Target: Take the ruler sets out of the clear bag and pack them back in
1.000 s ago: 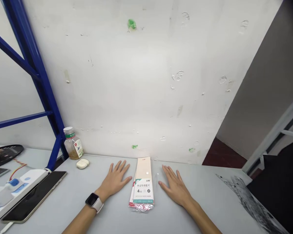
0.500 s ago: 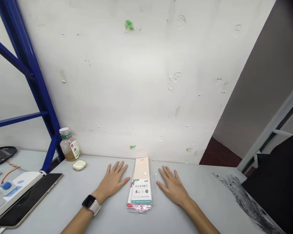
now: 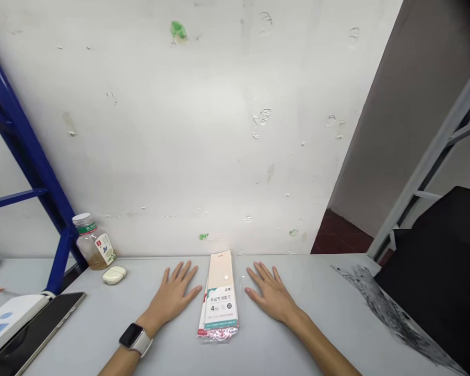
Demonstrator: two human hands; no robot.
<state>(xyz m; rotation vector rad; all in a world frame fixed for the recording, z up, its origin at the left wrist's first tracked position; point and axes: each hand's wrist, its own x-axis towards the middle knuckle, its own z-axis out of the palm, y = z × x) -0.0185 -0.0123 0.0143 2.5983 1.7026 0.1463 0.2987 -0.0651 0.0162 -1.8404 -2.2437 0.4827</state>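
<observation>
On the grey table (image 3: pixel 348 313), a plastic-wrapped packet of rulers (image 3: pixel 219 297) lies flat. The left hand (image 3: pixel 174 295) rests just left of the packet, the right hand (image 3: pixel 268 295) just right of it, their fingers (image 3: pixel 184 272) spread flat, pinching nothing.

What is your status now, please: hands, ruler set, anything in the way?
Left hand, right hand flat on table, empty. Wrapped exam ruler set between them, not held. Jar, earbud case beyond left hand.

Pale grey bench (image 3: pixel 348 334): packaged ruler set (image 3: pixel 219 297) between left hand (image 3: pixel 172 295) and right hand (image 3: pixel 268 295); jar (image 3: pixel 93 249), earbud case (image 3: pixel 114 274), tablet (image 3: pixel 43 334) beyond left hand.
</observation>
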